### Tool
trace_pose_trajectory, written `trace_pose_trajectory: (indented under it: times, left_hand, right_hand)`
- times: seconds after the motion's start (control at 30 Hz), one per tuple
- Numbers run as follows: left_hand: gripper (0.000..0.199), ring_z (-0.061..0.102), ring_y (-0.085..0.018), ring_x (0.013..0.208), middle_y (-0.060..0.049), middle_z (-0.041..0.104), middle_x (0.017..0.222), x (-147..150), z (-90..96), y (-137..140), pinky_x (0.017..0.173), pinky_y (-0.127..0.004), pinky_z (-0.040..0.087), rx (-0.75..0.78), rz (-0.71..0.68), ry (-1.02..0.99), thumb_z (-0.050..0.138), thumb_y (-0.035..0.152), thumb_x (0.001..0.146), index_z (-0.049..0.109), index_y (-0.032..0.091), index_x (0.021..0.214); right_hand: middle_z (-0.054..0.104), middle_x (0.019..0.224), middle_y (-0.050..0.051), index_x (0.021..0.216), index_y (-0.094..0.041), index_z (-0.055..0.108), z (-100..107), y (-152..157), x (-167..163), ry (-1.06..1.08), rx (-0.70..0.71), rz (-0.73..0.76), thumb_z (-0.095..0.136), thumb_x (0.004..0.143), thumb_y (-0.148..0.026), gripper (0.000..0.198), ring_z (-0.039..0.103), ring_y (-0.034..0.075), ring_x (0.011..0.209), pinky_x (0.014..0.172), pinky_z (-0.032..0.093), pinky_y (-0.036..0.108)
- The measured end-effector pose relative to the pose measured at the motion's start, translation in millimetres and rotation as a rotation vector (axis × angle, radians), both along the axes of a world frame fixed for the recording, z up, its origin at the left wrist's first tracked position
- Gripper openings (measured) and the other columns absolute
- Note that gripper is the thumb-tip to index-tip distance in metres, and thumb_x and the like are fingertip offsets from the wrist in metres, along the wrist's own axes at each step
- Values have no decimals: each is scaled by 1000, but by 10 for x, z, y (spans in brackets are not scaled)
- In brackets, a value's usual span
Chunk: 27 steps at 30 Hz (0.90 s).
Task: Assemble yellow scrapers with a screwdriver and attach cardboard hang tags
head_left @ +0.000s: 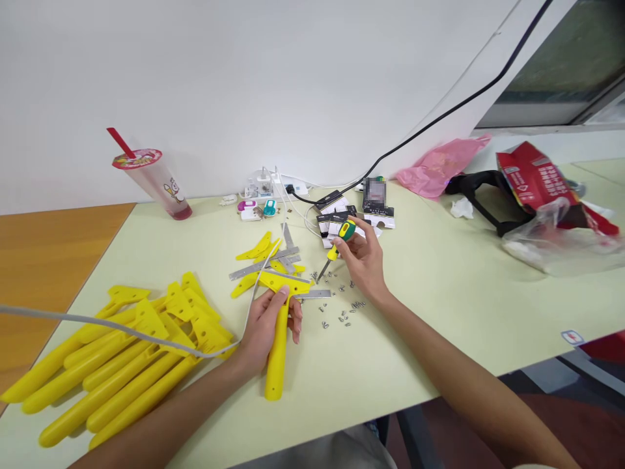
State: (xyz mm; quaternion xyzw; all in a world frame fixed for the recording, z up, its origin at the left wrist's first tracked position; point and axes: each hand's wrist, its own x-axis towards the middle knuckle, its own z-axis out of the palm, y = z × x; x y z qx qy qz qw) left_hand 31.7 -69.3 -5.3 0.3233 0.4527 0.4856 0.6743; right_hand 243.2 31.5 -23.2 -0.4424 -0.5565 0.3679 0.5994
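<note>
Holding a yellow scraper [277, 352] by the upper part of its handle, the left hand [263, 329] has its thumb on the front and its fingers curled behind. The scraper is in the middle of the near half of the table [415, 352], its handle pointing to the person and its wide head away. To the left, near the table edge, more yellow handles [131, 374] lie in a heap, one over another. A pale cable [222, 353] passes in front of them and beside the left wrist.

The right hand [365, 264] pinches a green and yellow screwdriver [333, 253] between thumb and fingers, in a narrow grip. The screwdriver is tilted, its tip down, just beside the right end of the scraper head; whether it touches a screw, I cannot tell. Around and below the tip, many small screws [359, 304] are scattered.

Behind the scraper head there are flat metal blades [263, 264] and small yellow pieces [254, 247], partly overlapping. Farther, black and white cards [336, 225] lie behind the right hand. Near the wall stand a cup [156, 185] with a red straw, at left, and a white power strip [273, 189].
</note>
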Motion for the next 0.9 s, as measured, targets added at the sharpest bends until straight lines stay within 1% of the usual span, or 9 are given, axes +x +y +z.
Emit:
trace_pose_trajectory:
  times: [0.13, 0.2, 0.3, 0.37, 0.43, 0.53, 0.67, 0.77, 0.9]
  left_hand:
    - [47, 60, -15, 53, -3, 67, 72, 1, -6, -1, 43, -28, 53, 2, -5, 0, 80, 58, 88, 57, 19, 77]
    - [47, 61, -15, 53, -3, 67, 72, 2, -10, 2, 43, -27, 52, -7, -9, 0, 80, 58, 87, 57, 19, 77]
    - [47, 62, -16, 54, -4, 67, 72, 3, -18, 8, 44, -28, 53, -24, -12, 2, 79, 59, 87, 57, 19, 77]
    - [47, 63, -16, 55, -4, 68, 73, 3, -27, 8, 45, -29, 54, -23, -13, 4, 78, 58, 89, 57, 18, 77]
    - [45, 64, -16, 55, -5, 69, 73, 1, -39, 4, 46, -29, 55, -8, -27, 8, 77, 57, 91, 58, 18, 78]
    - [43, 64, -16, 53, -5, 70, 75, -3, -50, -7, 48, -30, 56, 20, -58, 18, 74, 56, 95, 61, 17, 80]
    - [42, 63, -15, 49, -6, 75, 79, -8, -45, -16, 49, -30, 55, 25, -95, 39, 73, 57, 96, 58, 18, 85]
    - [42, 64, -15, 49, -7, 76, 81, -13, -49, -16, 50, -29, 55, 33, -138, 52, 72, 57, 97, 59, 18, 90]
    - [43, 65, -16, 49, -8, 77, 80, -15, -56, -20, 49, -29, 54, 34, -163, 65, 73, 58, 95, 61, 17, 94]
  right_hand:
    - [70, 91, 0, 142, -35, 60, 61, -27, -8, 38, 9, -27, 82, 91, -54, 59, 66, 20, 79, 69, 58, 36]
    - [71, 95, 0, 141, -35, 59, 90, -43, -18, 71, 14, -47, 83, 91, -53, 59, 69, 21, 82, 69, 60, 37]
    - [72, 104, 3, 142, -36, 57, 134, -77, -37, 113, 55, -84, 81, 93, -53, 58, 75, 24, 94, 74, 64, 40]
    - [72, 110, 5, 143, -36, 54, 163, -104, -47, 130, 99, -117, 79, 95, -53, 57, 76, 27, 104, 80, 67, 43]
    - [73, 111, 7, 144, -35, 51, 194, -131, -56, 141, 136, -143, 77, 97, -54, 57, 76, 29, 110, 85, 68, 46]
    - [74, 110, 7, 141, -35, 50, 236, -172, -74, 164, 156, -145, 75, 98, -53, 52, 77, 29, 110, 86, 68, 49]
    - [75, 110, 5, 131, -35, 51, 258, -224, -123, 187, 123, -118, 77, 98, -48, 45, 78, 29, 108, 84, 69, 48]
    - [76, 106, 4, 127, -34, 51, 241, -265, -178, 210, 92, -78, 80, 96, -48, 45, 79, 29, 107, 84, 69, 48]
    - [76, 105, 4, 124, -34, 51, 213, -320, -248, 216, 74, -32, 84, 92, -48, 47, 80, 29, 106, 84, 69, 49]
